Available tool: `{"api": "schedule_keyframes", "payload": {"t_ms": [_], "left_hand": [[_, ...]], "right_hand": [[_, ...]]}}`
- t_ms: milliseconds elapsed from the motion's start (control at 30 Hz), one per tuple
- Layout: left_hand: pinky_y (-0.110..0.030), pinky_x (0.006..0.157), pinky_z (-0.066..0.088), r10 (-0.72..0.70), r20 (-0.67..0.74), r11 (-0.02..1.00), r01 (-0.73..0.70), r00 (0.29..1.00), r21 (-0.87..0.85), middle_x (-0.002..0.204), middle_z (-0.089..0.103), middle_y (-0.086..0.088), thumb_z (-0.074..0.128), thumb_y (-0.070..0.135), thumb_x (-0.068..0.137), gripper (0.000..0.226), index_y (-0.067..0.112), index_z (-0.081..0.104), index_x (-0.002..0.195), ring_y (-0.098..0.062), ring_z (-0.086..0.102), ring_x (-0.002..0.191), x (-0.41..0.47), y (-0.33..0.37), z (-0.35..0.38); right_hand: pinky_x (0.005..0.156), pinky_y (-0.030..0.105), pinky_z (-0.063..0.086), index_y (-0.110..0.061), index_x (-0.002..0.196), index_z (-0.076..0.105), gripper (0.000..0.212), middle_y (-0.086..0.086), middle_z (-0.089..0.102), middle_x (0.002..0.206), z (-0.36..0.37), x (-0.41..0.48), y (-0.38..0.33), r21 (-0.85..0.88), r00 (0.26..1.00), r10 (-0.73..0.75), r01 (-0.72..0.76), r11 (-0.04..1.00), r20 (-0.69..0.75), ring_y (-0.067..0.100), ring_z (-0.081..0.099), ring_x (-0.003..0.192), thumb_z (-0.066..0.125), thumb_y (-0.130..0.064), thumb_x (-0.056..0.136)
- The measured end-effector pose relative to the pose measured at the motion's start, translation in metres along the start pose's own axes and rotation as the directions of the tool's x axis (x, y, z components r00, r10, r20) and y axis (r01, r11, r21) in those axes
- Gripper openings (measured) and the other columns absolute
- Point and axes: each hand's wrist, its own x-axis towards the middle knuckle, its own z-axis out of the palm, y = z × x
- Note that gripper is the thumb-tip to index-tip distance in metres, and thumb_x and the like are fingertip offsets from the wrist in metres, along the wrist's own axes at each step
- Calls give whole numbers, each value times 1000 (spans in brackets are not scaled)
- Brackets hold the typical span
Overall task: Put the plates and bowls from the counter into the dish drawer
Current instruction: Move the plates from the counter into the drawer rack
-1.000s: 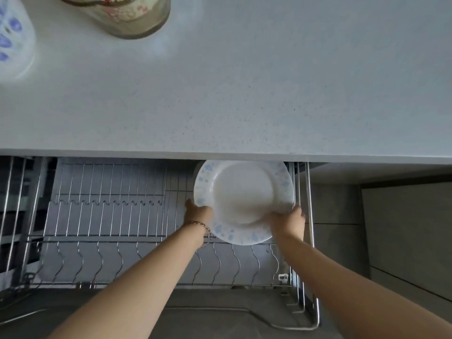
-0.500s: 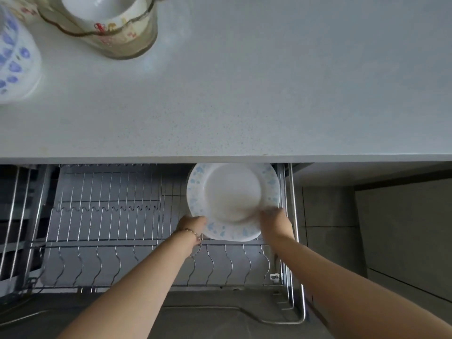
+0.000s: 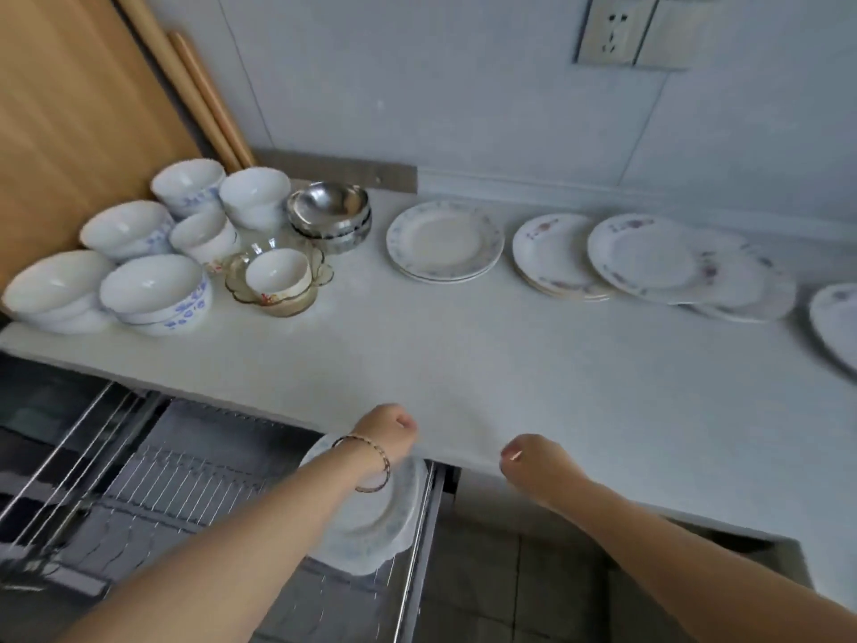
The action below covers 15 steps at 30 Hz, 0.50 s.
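A white plate with a pale blue rim (image 3: 371, 526) stands on edge at the right end of the wire dish drawer (image 3: 153, 484), below the counter's front edge. My left hand (image 3: 387, 431) is above it with fingers loosely curled, holding nothing. My right hand (image 3: 533, 461) hangs at the counter edge, also curled and free. On the counter (image 3: 463, 345) lie stacks of flowered plates (image 3: 445, 241) (image 3: 556, 257) (image 3: 658, 257). At the left stand several white and blue bowls (image 3: 155, 290) (image 3: 252, 197), steel bowls (image 3: 329, 211) and a glass dish holding a cup (image 3: 278, 276).
A wooden board (image 3: 69, 109) and rolling pins (image 3: 204, 90) lean against the wall at the back left. A wall socket (image 3: 612, 30) sits at the upper right. Another plate (image 3: 834, 322) shows at the right edge. Most of the rack's slots to the left hold nothing.
Both hands have let go of the blue-rimmed plate, which now stands in the rack. The hands rose to counter level and the view lifted onto the counter.
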Motion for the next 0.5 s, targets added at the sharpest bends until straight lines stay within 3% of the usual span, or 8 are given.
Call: {"api": "schedule_keyframes", "payload": {"t_ms": [167, 233, 300, 400, 467, 500], "left_hand": [[-19, 53, 39, -29, -41, 966, 18, 999, -257, 79, 54, -7, 38, 6, 89, 22, 18, 44, 72, -21, 55, 70, -13, 87, -6], [-15, 46, 36, -47, -52, 940, 26, 998, -341, 72, 46, -6, 37, 3, 92, 31, 19, 39, 64, -19, 49, 60, -11, 111, -12], [-17, 46, 36, -53, -74, 931, 22, 996, -363, 77, 51, -9, 36, 4, 92, 33, 18, 39, 62, -17, 51, 59, -2, 128, -19], [-18, 44, 40, -54, -125, 926, 3, 991, -377, 90, 56, -10, 36, 4, 91, 24, 15, 48, 73, -18, 57, 64, 29, 142, -31], [-20, 50, 39, -74, -142, 927, 16, 987, -374, 89, 56, -8, 37, 4, 90, 18, 14, 50, 83, -22, 58, 69, 55, 146, -40], [-21, 53, 40, -84, -144, 927, 24, 986, -374, 86, 54, -8, 37, 3, 89, 19, 14, 48, 79, -23, 56, 68, 71, 147, -46]], "right_hand": [[91, 32, 48, -2, 115, 63, 32, 17, 64, 119, -89, -6, -13, -60, 995, -91, 89, 994, -33, 31, 60, 112, 43, -12, 91], [88, 30, 50, -2, 111, 65, 32, 16, 66, 116, -114, 3, -23, -117, 988, -130, 120, 986, -85, 30, 62, 109, 43, -10, 90], [85, 27, 50, -4, 109, 65, 31, 13, 67, 115, -134, 19, -31, -131, 980, -148, 131, 983, -131, 28, 63, 106, 43, -11, 89], [90, 27, 48, -5, 114, 63, 32, 10, 63, 120, -154, 48, -45, -191, 976, -173, 145, 971, -135, 26, 60, 112, 43, -11, 90], [100, 29, 43, -14, 119, 60, 33, 5, 61, 125, -161, 73, -51, -222, 972, -186, 151, 963, -146, 23, 55, 120, 43, -17, 90], [105, 30, 39, -19, 121, 57, 34, 3, 60, 127, -163, 87, -54, -248, 970, -199, 160, 956, -142, 21, 52, 124, 43, -20, 91]]}}
